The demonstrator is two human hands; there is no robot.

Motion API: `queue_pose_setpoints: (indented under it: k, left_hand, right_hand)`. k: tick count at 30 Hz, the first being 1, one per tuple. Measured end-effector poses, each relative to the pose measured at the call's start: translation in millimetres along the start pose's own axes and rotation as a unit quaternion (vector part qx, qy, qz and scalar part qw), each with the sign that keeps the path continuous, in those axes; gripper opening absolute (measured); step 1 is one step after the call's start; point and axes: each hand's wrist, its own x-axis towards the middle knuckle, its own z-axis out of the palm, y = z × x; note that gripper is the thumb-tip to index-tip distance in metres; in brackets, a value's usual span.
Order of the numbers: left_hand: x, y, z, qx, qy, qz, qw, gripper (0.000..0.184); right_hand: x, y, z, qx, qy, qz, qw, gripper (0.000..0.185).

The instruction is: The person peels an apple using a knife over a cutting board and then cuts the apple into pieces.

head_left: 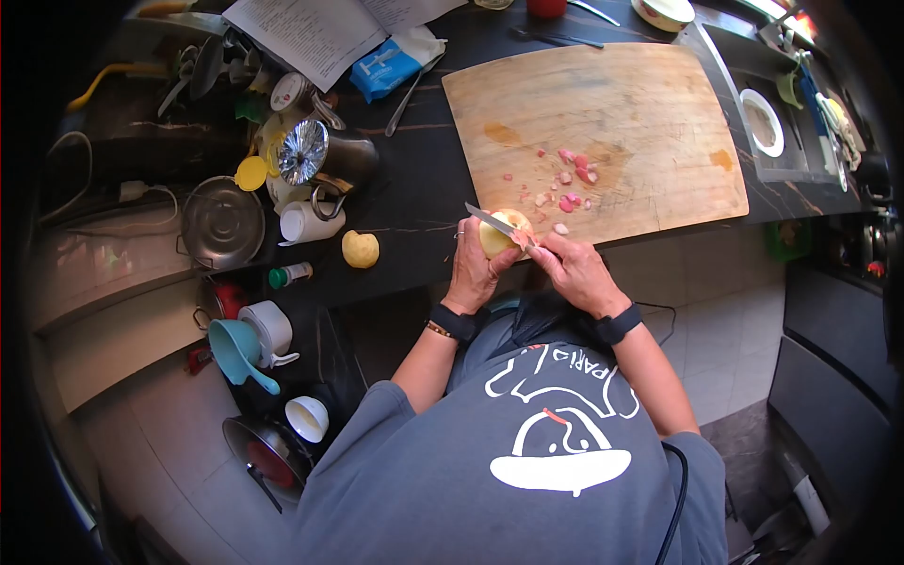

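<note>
My left hand point(470, 266) is wrapped round a pale yellow, mostly peeled apple point(493, 240) at the near edge of the wooden cutting board point(650, 104). In my right hand point(572, 267) is a knife point(487, 218), its blade lying across the top of the apple and pointing to the left. A bit of pinkish peel shows by the right fingertips. Small pink and red peel scraps point(571, 201) lie scattered on the board. Another peeled apple point(361, 250) rests on the dark counter, left of my left hand.
On the left stand a steel pitcher point(353, 160), a white cup point(311, 222), a green-capped jar point(290, 274) and a metal lid point(222, 222). Behind are a blue packet point(386, 68), a spoon point(414, 94) and printed sheets point(301, 38). The sink point(767, 104) is at the right.
</note>
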Motion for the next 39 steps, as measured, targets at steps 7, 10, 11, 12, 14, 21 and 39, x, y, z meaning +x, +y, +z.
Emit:
queue_pose_setpoints:
  k: [7, 10, 11, 12, 14, 21, 39]
  left_hand:
    - [0, -4, 4, 0.053, -0.001, 0.012, 0.999, 0.076]
    - [-2, -5, 6, 0.054, 0.003, 0.004, 0.999, 0.079]
    - [-3, -7, 8, 0.061, 0.012, 0.008, 0.998, 0.081]
    - [-4, -9, 9, 0.067, 0.021, 0.013, 0.997, 0.083]
    - [-4, -10, 11, 0.068, 0.028, 0.018, 0.997, 0.085]
    - [-3, -6, 10, 0.058, 0.025, 0.009, 0.998, 0.085]
    - [1, -6, 12, 0.078, 0.022, 0.021, 0.997, 0.085]
  right_hand:
    - [4, 1, 2, -0.053, 0.002, 0.008, 0.999, 0.028]
    - [3, 1, 5, -0.045, 0.014, 0.010, 0.999, 0.029]
    - [4, 3, 6, -0.056, 0.015, 0.010, 0.998, 0.028]
    - [4, 5, 6, -0.066, 0.017, 0.010, 0.998, 0.028]
    - [6, 5, 6, -0.063, 0.018, 0.012, 0.998, 0.028]
    - [8, 1, 2, -0.071, 0.000, 0.061, 0.996, 0.030]
    - [11, 6, 3, -0.044, 0.013, 0.109, 0.993, 0.032]
